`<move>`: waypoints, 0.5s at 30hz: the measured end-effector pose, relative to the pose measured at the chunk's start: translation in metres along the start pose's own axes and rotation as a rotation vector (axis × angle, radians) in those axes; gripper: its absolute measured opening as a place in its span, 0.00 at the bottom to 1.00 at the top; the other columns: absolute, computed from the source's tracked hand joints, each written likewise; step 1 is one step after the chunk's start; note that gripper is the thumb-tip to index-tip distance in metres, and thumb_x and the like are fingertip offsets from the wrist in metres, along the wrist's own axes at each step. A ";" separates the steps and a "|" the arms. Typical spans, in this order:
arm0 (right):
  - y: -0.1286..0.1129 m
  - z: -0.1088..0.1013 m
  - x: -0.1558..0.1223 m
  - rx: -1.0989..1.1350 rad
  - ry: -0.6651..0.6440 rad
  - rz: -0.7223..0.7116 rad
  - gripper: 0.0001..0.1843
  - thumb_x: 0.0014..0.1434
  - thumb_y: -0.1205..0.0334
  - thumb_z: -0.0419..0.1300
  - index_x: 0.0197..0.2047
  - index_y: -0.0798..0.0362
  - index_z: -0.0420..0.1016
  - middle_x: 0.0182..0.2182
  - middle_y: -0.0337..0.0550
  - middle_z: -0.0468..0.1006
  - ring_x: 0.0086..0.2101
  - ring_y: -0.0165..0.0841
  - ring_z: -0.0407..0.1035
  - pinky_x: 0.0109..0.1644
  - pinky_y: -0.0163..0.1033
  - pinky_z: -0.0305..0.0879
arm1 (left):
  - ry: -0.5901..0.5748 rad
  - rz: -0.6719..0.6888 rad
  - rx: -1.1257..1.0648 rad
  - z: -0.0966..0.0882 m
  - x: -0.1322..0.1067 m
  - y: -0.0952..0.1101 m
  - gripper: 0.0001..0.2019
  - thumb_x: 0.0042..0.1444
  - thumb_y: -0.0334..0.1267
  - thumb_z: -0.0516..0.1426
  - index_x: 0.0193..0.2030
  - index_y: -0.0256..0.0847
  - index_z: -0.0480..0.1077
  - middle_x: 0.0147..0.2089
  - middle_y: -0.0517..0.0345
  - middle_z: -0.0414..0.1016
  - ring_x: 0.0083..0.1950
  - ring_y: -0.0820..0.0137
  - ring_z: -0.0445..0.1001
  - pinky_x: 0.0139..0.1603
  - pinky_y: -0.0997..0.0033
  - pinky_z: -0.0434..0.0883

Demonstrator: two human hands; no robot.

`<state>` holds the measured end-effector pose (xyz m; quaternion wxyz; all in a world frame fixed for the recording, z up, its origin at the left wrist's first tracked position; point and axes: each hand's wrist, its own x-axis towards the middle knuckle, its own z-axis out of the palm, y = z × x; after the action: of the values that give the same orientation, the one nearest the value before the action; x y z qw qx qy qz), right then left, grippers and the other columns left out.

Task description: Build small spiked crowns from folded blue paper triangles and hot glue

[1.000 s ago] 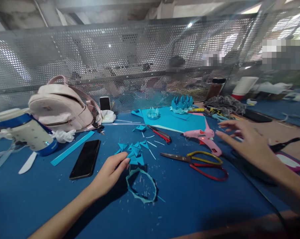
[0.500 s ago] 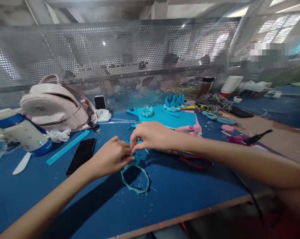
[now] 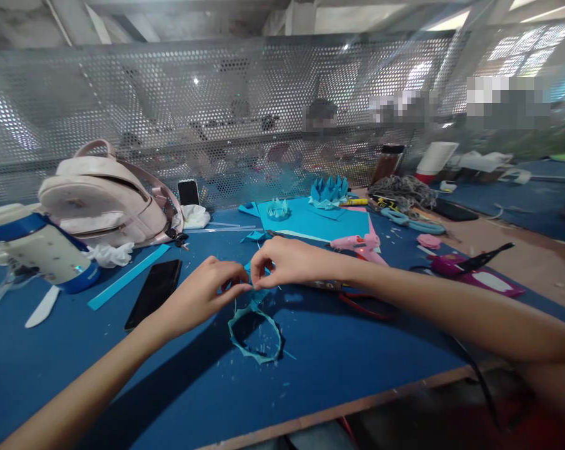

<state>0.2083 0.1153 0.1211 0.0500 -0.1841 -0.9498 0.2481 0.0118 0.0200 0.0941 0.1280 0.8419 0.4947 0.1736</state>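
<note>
My left hand [image 3: 207, 292] and my right hand [image 3: 286, 262] meet over the middle of the blue table [image 3: 123, 375]. Both are pinched on small folded blue paper pieces [image 3: 254, 289] at the far rim of a teal paper ring [image 3: 255, 334] that lies flat on the table. More blue triangles sit under my fingers, mostly hidden. A pink glue gun [image 3: 362, 244] lies just right of my right hand, and scissors with a red handle [image 3: 364, 306] lie partly under my right forearm.
A black phone [image 3: 155, 292] and a blue paper strip [image 3: 130, 276] lie at left, by a pink backpack [image 3: 107, 203] and a white bottle [image 3: 34, 250]. Blue paper sheets [image 3: 315, 222] with finished paper crowns [image 3: 328, 189] sit behind. A perforated metal screen [image 3: 170, 112] closes the back.
My right hand came from the right side of the table to the paper pieces beside my left hand. In the last half second both hands shifted only slightly over the ring.
</note>
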 end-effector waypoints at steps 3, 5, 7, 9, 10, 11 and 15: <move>0.009 0.000 -0.014 0.131 0.035 -0.024 0.05 0.55 0.66 0.63 0.32 0.55 0.81 0.30 0.38 0.81 0.32 0.29 0.69 0.36 0.32 0.60 | 0.098 -0.061 -0.157 0.006 -0.020 -0.002 0.13 0.67 0.49 0.51 0.48 0.44 0.68 0.46 0.57 0.75 0.48 0.64 0.70 0.49 0.65 0.62; 0.017 0.001 -0.024 0.212 0.078 -0.023 0.05 0.56 0.63 0.63 0.33 0.55 0.80 0.30 0.37 0.80 0.31 0.28 0.67 0.36 0.32 0.60 | 0.130 -0.036 -0.227 0.017 -0.035 -0.003 0.15 0.64 0.54 0.52 0.46 0.45 0.67 0.47 0.57 0.74 0.50 0.63 0.69 0.53 0.63 0.61; 0.024 0.004 -0.034 0.289 0.128 -0.002 0.07 0.57 0.60 0.63 0.33 0.55 0.79 0.30 0.37 0.79 0.30 0.27 0.66 0.36 0.33 0.59 | 0.080 0.012 -0.214 0.031 -0.046 -0.003 0.17 0.60 0.56 0.56 0.47 0.46 0.68 0.49 0.56 0.74 0.53 0.61 0.69 0.57 0.60 0.58; 0.028 0.008 -0.041 0.372 0.149 0.028 0.08 0.58 0.58 0.63 0.32 0.55 0.77 0.30 0.37 0.77 0.29 0.27 0.65 0.35 0.33 0.59 | 0.023 0.035 -0.165 0.046 -0.052 -0.001 0.17 0.57 0.54 0.60 0.47 0.47 0.69 0.48 0.56 0.75 0.52 0.61 0.70 0.61 0.56 0.54; 0.030 0.011 -0.044 0.418 0.138 0.033 0.09 0.58 0.58 0.64 0.33 0.56 0.77 0.29 0.37 0.77 0.29 0.27 0.65 0.35 0.32 0.59 | -0.004 0.044 -0.144 0.053 -0.053 0.001 0.16 0.57 0.52 0.62 0.47 0.47 0.70 0.48 0.57 0.76 0.51 0.62 0.71 0.62 0.55 0.51; 0.031 0.013 -0.046 0.463 0.106 0.028 0.09 0.57 0.58 0.64 0.33 0.56 0.77 0.29 0.37 0.77 0.29 0.26 0.65 0.35 0.32 0.60 | -0.012 0.050 -0.132 0.059 -0.053 0.002 0.14 0.57 0.49 0.63 0.46 0.47 0.71 0.46 0.58 0.77 0.50 0.63 0.72 0.64 0.53 0.49; 0.031 0.022 -0.050 0.564 -0.169 -0.067 0.09 0.57 0.58 0.65 0.34 0.57 0.76 0.37 0.43 0.81 0.32 0.27 0.69 0.37 0.33 0.62 | 0.010 0.027 -0.158 0.069 -0.045 0.004 0.04 0.57 0.39 0.64 0.36 0.45 0.74 0.36 0.63 0.79 0.44 0.67 0.74 0.66 0.51 0.45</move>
<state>0.2609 0.1117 0.0862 0.0284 -0.1101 -0.8496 0.5150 0.0236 -0.0238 0.0255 0.1892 0.8349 0.4686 0.2181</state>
